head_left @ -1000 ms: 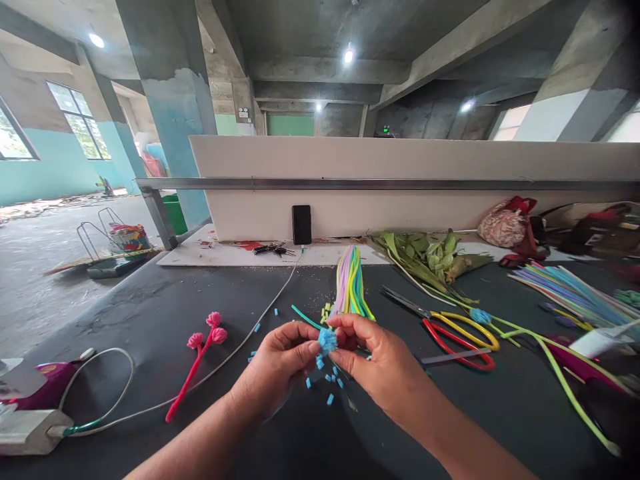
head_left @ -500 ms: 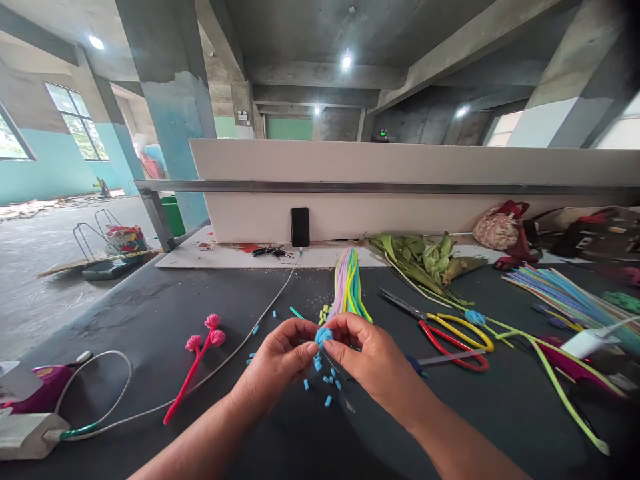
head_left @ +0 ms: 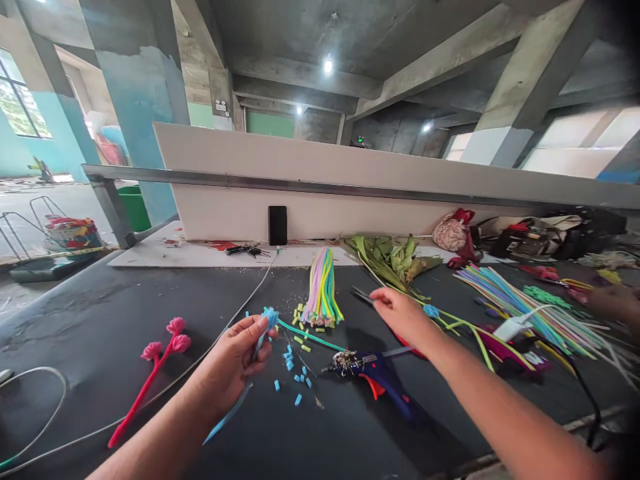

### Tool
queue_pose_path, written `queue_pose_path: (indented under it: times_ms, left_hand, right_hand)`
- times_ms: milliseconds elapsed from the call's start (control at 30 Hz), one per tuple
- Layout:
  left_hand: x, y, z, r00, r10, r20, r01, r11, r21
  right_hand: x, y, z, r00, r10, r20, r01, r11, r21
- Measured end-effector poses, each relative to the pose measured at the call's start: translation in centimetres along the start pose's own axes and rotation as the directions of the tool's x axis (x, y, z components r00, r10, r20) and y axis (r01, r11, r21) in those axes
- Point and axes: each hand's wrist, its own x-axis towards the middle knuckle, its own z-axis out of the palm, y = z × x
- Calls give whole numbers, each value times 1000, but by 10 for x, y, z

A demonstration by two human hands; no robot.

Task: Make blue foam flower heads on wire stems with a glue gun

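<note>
My left hand pinches a small blue fuzzy pom-pom flower between thumb and fingers. A light-blue strip trails below that hand. Over the scissors, my right hand has its fingers closed near the base of the blades; it covers most of the red and yellow handles. Short cut blue pieces are scattered between my hands. From beside the flower, a thin teal stem runs toward a dark blue glue gun with an orange trigger.
Behind stands a bundle of colored pipe cleaners, with green leaves beside it. Left lies a red stem with pink flowers. A phone leans on the board. More pipe cleaners and another person's hand are at right.
My hands have parted. The left keeps the blue flower and has shifted left; the right has let go of it and moved onto the scissors. The view has turned right, uncovering the glue gun.
</note>
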Motion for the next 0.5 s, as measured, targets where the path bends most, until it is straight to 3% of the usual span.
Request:
queue_pose_path:
  times_ms: [100, 200, 333, 500]
  left_hand:
    - [1, 0, -2, 1000, 8, 14, -8, 1000, 1]
    - [2, -2, -3, 1000, 15, 25, -15, 1000, 1]
    - [2, -2, -4, 999, 12, 41, -12, 1000, 12]
    - [4, -1, -6, 998, 19, 68, -20, 1000, 21]
  right_hand:
    - [27, 45, -8, 993, 111, 47, -99, 972, -214]
    - [39, 68, -9, 965, 183, 187, -110, 933, -342]
    - [47, 70, -6, 926, 225, 303, -83, 904, -419]
    - [56, 64, -8, 907, 260, 331, -80, 878, -472]
